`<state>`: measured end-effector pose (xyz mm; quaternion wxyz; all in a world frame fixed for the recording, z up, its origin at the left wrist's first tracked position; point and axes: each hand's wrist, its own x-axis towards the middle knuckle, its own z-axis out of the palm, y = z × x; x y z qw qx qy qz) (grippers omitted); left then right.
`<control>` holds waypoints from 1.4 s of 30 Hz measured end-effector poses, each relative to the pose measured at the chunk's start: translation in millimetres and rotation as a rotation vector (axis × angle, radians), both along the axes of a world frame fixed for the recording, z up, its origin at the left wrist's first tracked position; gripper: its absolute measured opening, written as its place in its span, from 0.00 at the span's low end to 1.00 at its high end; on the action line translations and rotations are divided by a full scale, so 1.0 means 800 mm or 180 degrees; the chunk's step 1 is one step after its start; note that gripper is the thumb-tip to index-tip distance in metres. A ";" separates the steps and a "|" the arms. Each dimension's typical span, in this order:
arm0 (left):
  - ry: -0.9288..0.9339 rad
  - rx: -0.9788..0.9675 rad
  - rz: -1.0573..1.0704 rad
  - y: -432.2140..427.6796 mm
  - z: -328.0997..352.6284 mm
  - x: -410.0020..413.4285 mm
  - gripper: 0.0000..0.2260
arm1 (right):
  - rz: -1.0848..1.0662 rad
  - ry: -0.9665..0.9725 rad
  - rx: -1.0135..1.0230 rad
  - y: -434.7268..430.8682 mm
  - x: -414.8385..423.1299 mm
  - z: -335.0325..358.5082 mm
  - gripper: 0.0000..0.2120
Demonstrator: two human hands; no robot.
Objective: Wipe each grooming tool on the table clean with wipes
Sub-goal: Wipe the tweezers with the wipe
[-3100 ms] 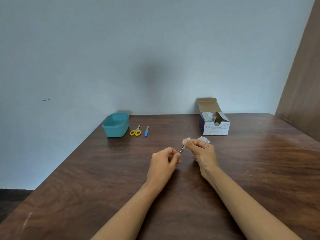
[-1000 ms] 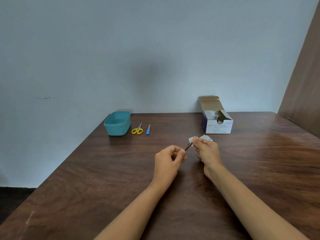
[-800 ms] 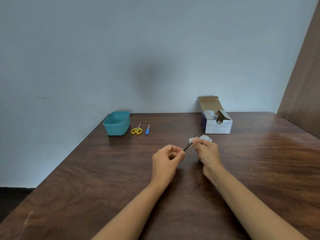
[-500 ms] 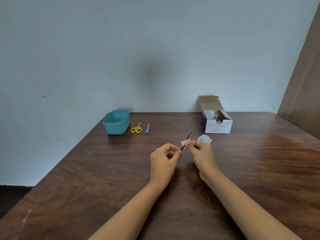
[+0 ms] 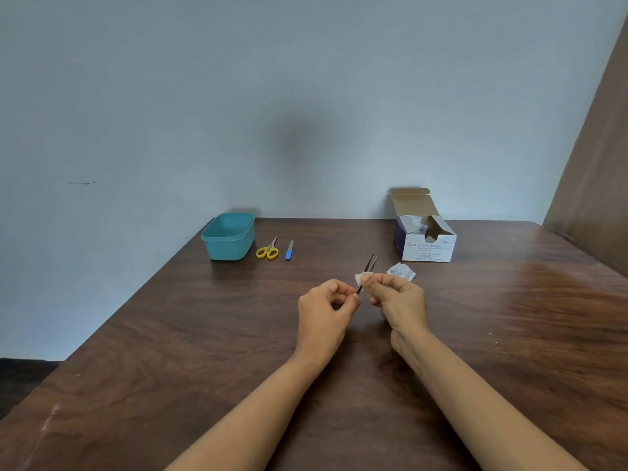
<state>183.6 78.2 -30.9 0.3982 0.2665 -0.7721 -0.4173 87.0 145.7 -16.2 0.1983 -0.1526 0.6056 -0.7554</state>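
Tweezers were slim dark metal, prongs slightly splayed at the far tip, angled up and away, held above the middle of the surface. Left grip was pinched on their near end. Right grip was pinching a small white wipe against the shaft just beside it. A torn wrapper lay right behind that hand, with the open alcohol swab box further back. At the back left sat a teal tub, yellow-handled scissors and a blue nail file in a row.
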 end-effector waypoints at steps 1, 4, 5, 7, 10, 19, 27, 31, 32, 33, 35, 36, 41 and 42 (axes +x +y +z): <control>0.0001 -0.0015 0.0002 -0.001 0.000 0.001 0.01 | 0.0103 0.0015 0.0050 0.002 0.001 0.002 0.06; 0.0022 -0.0045 0.0000 -0.003 -0.001 0.003 0.01 | 0.0329 0.0158 0.0349 0.002 0.000 0.005 0.03; 0.0030 -0.0050 0.0004 -0.003 0.000 0.003 0.01 | 0.0374 0.0184 0.0427 0.002 0.000 0.006 0.04; 0.0049 -0.0058 0.0001 -0.004 -0.001 0.003 0.01 | 0.0480 0.0184 0.0556 0.001 -0.005 0.005 0.03; 0.0056 -0.0107 -0.0021 -0.003 -0.001 0.003 0.02 | 0.0672 0.0216 0.0810 0.003 -0.013 0.004 0.02; -0.0058 -0.0291 -0.0065 -0.007 -0.003 0.004 0.02 | 0.1030 0.0484 0.1090 0.006 -0.018 0.006 0.04; -0.0081 0.0043 -0.0167 -0.008 0.004 0.002 0.02 | 0.0242 0.0879 0.0493 -0.012 -0.003 -0.010 0.12; -0.0050 0.0164 -0.0244 -0.004 0.004 0.000 0.01 | 0.0096 0.0792 0.0397 -0.013 -0.010 -0.009 0.13; -0.0042 0.0183 -0.0272 -0.004 0.003 0.000 0.01 | 0.0063 0.0756 0.0341 -0.013 -0.012 -0.007 0.13; -0.0056 0.0183 -0.0303 -0.003 0.002 -0.001 0.01 | 0.0034 0.0710 0.0279 -0.012 -0.014 -0.004 0.12; -0.0116 0.0149 -0.0363 -0.002 0.002 -0.002 0.00 | -0.0019 0.0624 0.0148 -0.008 -0.020 0.001 0.10; -0.0144 0.0130 -0.0385 -0.001 0.001 -0.002 0.00 | -0.0041 0.0578 0.0122 -0.007 -0.023 0.003 0.10; -0.0172 0.0092 -0.0425 0.002 -0.001 -0.003 0.02 | -0.0091 0.0217 0.0064 -0.002 -0.033 0.009 0.12; -0.0169 0.0097 -0.0422 0.002 0.000 -0.003 0.01 | -0.0103 0.0142 0.0064 -0.001 -0.033 0.009 0.13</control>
